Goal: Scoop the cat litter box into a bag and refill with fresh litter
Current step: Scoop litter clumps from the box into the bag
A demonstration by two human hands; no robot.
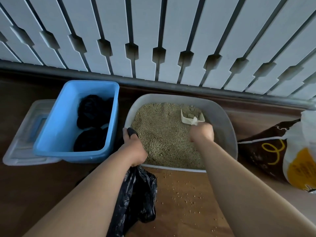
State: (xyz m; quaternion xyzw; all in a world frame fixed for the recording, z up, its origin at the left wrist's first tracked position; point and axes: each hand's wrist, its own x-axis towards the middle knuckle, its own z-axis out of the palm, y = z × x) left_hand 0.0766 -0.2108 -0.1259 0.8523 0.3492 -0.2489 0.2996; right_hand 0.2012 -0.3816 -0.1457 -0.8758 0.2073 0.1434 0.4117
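The litter box [230, 129] is pale grey, its litter [162, 135] speckled tan; the scoop [187, 119] is cream. The bag [138, 194] is glossy black. A tub [68, 117] is sky blue, black bundles [93, 108] inside. The sack [256, 151] is dark brown with a yellow loop and white trim. The floor [184, 207] is brown woodgrain

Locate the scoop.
Head view, right of centre: the scoop is in the litter box, at its far right corner, gripped by the right hand.
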